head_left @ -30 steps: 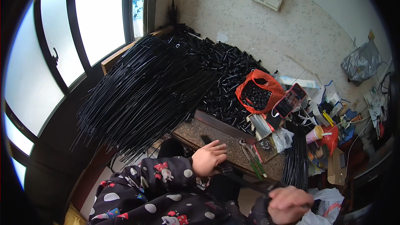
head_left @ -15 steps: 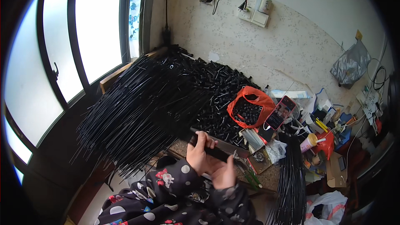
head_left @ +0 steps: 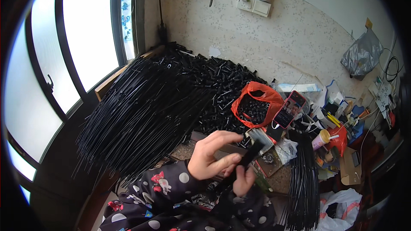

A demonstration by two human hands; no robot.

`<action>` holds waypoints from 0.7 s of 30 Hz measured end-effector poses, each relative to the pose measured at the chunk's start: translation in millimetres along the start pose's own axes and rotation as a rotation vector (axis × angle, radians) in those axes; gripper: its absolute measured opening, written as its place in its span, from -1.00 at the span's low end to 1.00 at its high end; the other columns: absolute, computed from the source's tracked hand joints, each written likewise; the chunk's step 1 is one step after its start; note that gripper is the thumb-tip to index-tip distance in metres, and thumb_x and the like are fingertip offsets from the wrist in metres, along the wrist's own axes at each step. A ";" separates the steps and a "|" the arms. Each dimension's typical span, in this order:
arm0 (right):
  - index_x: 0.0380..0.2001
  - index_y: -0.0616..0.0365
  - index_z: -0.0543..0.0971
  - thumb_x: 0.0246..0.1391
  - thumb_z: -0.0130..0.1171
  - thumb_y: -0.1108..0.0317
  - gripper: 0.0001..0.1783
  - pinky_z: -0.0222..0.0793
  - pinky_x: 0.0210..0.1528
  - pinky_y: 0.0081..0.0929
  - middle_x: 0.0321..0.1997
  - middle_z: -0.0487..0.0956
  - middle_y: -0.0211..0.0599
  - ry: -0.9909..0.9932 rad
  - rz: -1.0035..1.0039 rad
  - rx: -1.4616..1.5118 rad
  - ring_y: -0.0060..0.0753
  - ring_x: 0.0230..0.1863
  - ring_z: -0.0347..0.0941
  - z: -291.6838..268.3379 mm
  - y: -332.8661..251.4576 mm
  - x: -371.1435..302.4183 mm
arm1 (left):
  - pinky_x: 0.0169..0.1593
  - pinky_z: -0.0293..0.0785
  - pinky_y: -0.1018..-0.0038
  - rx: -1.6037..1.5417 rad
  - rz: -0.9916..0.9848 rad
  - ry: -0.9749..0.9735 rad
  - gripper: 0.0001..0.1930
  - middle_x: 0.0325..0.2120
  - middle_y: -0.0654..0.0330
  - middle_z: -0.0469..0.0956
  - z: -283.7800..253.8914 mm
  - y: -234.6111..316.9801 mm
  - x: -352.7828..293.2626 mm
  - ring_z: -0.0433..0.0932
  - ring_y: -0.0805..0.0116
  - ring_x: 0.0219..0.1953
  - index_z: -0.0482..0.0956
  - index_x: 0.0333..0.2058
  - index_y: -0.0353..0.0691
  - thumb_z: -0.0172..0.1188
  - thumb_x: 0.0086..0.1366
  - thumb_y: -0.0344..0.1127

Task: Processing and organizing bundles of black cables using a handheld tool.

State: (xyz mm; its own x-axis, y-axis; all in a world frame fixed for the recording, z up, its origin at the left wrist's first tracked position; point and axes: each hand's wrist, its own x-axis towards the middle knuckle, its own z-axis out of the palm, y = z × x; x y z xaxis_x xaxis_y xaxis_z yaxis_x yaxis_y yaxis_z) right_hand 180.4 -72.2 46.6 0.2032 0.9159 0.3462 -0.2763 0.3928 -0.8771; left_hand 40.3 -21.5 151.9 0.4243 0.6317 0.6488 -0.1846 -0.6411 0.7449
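Observation:
A dark, tube-like black piece [head_left: 253,153] slants up to the right in front of me, its upper end blurred. My right hand [head_left: 244,182] is closed round its lower part, thumb up. Just left of the piece, my left hand [head_left: 212,156] has its index finger stretched out and its thumb apart from it, the thumb tip close to the piece. Its other fingers are partly hidden, so whether they touch the piece is unclear. Behind the hands spreads a heap of short black tubular parts [head_left: 222,81]. A big bundle of thin black rods [head_left: 132,111] lies to the left.
A red plastic bag [head_left: 276,109] of small dark rings sits on the heap's right side, beside a propped phone [head_left: 290,109]. Farther right are a second rod bundle [head_left: 304,179], a lidded cup with a straw [head_left: 321,140], a cardboard box [head_left: 351,167] and a white bag [head_left: 340,211].
The black piece has swung from sloping down to the right to sloping up to the right. My left hand's index finger has stretched out, and my right hand has closed round the piece.

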 end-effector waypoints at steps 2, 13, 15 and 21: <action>-0.26 0.25 0.35 0.15 -0.17 0.34 -0.80 0.36 -0.27 -0.47 -0.50 0.44 -0.29 -0.054 0.081 0.005 -0.48 -0.46 0.40 -13.2 30.5 -7.7 | -0.06 0.32 0.46 -0.068 -0.227 0.030 -0.77 -0.30 0.10 0.50 5.6 -20.4 11.5 0.48 0.42 -0.28 0.45 -0.22 -0.35 0.05 0.18 -0.35; -0.27 0.25 0.37 0.10 -0.05 0.29 -0.77 0.39 -0.38 -0.43 -0.43 0.50 -0.14 0.157 0.278 0.176 -0.32 -0.48 0.46 -46.7 79.7 -12.9 | -0.01 0.28 0.43 -0.488 -0.358 -0.481 -0.68 -0.22 0.05 0.46 -13.9 -85.9 43.8 0.44 0.31 -0.14 0.44 -0.15 -0.28 0.13 0.10 -0.33; -0.35 0.21 0.40 0.07 -0.04 0.34 -0.84 0.34 -0.52 -0.51 -0.56 0.47 -0.23 0.313 0.417 0.210 -0.39 -0.57 0.43 -30.0 66.5 -11.7 | -0.01 0.29 0.37 0.203 -0.459 -0.330 -0.54 -0.18 0.02 0.43 -35.1 -153.4 70.5 0.40 0.24 -0.08 0.38 -0.06 -0.19 0.19 0.01 -0.28; -0.35 0.19 0.44 0.11 -0.07 0.34 -0.84 0.32 -0.43 -0.50 -0.47 0.49 -0.24 0.313 0.328 0.174 -0.36 -0.48 0.39 -31.8 75.5 -11.2 | -0.09 0.35 0.27 1.222 -0.113 0.102 -0.45 -0.03 0.11 0.29 -14.4 -288.0 136.3 0.36 0.00 -0.08 0.42 -0.10 0.03 0.24 -0.20 -0.24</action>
State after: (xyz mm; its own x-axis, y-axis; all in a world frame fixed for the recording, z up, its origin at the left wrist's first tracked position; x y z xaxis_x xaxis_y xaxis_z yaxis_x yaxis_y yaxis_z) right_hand 187.1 -55.4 -34.1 0.3449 0.9352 -0.0798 -0.5204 0.1198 -0.8455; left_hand 138.6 255.5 28.1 0.3026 0.7058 0.6405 0.8225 -0.5329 0.1987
